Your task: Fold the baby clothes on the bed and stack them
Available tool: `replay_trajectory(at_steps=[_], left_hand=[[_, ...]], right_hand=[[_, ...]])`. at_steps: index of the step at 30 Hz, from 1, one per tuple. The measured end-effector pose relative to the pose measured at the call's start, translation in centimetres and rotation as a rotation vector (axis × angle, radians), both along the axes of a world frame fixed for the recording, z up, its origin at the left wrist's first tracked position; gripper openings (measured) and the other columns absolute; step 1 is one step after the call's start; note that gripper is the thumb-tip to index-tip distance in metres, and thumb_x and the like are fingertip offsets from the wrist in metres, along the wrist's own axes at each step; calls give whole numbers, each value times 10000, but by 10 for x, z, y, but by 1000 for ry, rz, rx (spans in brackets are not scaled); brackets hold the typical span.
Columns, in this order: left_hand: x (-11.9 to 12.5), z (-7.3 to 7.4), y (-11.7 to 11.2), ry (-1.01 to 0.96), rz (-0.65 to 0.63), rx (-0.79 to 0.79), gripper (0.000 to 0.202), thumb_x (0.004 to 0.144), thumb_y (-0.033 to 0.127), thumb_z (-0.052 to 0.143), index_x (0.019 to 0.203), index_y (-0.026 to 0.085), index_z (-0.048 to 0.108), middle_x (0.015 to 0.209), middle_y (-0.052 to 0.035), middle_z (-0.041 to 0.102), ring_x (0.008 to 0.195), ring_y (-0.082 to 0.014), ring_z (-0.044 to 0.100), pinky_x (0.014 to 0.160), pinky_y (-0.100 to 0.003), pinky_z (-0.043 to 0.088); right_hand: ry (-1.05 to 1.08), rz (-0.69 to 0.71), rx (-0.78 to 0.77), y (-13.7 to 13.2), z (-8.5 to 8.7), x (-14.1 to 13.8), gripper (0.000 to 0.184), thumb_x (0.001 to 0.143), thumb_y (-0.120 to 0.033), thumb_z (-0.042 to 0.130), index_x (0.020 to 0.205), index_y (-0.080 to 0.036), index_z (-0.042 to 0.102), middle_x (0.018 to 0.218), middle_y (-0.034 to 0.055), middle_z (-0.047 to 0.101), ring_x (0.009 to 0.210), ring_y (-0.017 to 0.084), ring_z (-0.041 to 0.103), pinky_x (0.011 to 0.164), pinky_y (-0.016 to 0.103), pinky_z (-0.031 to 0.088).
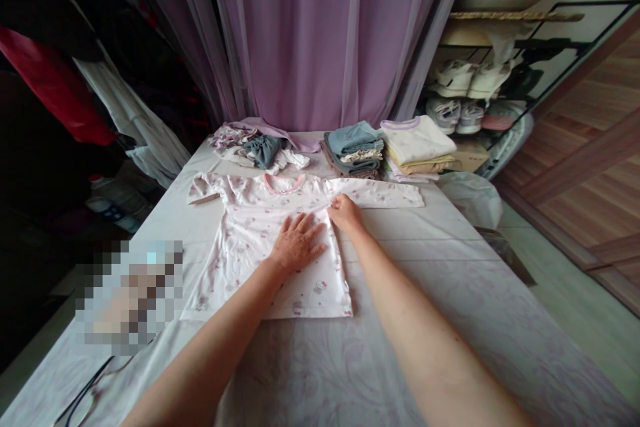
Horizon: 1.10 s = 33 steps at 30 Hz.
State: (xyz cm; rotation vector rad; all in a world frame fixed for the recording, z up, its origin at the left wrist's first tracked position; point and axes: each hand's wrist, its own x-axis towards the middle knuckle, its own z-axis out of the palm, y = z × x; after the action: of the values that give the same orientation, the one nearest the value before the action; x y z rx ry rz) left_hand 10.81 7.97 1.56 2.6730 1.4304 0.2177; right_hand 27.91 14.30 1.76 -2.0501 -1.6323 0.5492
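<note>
A white long-sleeved child's shirt with a small pink print and a pink neckband lies spread out on the cloth-covered table. Its right-hand sleeve stretches out straight, while the left-hand sleeve looks shorter, bent or folded. My left hand rests flat on the shirt's body, fingers spread. At the right side seam, just below the sleeve, my right hand pinches the shirt's edge between thumb and fingers.
Behind the shirt are a loose heap of clothes, a blue-grey folded stack and a pale folded stack. A blurred-out object and dark cords lie at left. Shoes stand on a rack at right.
</note>
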Motion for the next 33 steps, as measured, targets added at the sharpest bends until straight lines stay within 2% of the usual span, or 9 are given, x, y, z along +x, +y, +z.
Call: replay_trajectory(at_steps=[5,8,14,18,21,24,27,30,33], left_hand=[[-5,0,-5,18,27,24,569,938,582,403,1413,276,475,1528,-76,396,1421,-309,309,1145,-554,243],[-20,0,-8,-1,65,63,504,959,519,399,1386,271,500,1493,-63,451,1394,-278,360,1133,-512,283],[-92,0,-8,-31,302,115,420,971,419,388,1301,235,572,1404,-82,546,1309,-267,467,1100,-496,334],[-144,-2,-13,-48,466,112,428,969,390,365,1308,215,559,1405,-92,539,1310,-263,462,1090,-465,355],[-166,-3,-18,-76,562,102,422,964,353,350,1290,189,562,1391,-105,547,1288,-245,484,1088,-426,362],[-174,-2,-25,-104,607,121,413,957,316,342,1256,147,571,1329,-128,591,1236,-233,526,1078,-374,372],[-174,0,-32,-102,680,148,348,938,315,382,1140,156,616,1262,-128,630,1209,-248,537,1069,-379,374],[-173,3,-39,-100,757,165,276,904,343,451,1030,173,628,1216,-127,643,1179,-266,548,1040,-391,394],[-172,6,-44,-90,737,135,248,892,350,472,945,165,628,1135,-129,668,1084,-262,594,974,-359,434]], right_hand=[[-129,48,126,-15,-1,-2,214,850,-232,524,1031,-222,637,938,42,715,798,173,629,685,250,412],[-136,70,181,-23,-6,-1,190,869,-263,512,988,-214,652,929,56,718,798,181,625,678,253,410],[18,74,378,-43,-22,10,224,840,-266,464,905,-200,668,869,59,720,783,193,632,701,269,439],[86,51,380,-60,-26,17,260,820,-295,446,896,-194,673,848,67,723,762,201,639,702,284,458],[116,56,345,-76,-23,18,273,825,-304,438,918,-199,672,895,64,732,781,197,651,733,288,473],[119,70,292,-93,-19,16,279,842,-300,439,965,-203,669,956,68,738,832,198,667,774,291,481],[72,73,253,-109,-15,12,284,851,-293,453,1019,-213,668,975,68,742,880,203,671,790,290,478],[-1,106,246,-121,-11,6,287,855,-316,479,1046,-213,667,920,62,742,855,204,669,763,280,463],[-42,159,241,-128,-8,3,306,856,-349,501,1078,-209,658,835,39,729,804,198,659,718,270,445]])
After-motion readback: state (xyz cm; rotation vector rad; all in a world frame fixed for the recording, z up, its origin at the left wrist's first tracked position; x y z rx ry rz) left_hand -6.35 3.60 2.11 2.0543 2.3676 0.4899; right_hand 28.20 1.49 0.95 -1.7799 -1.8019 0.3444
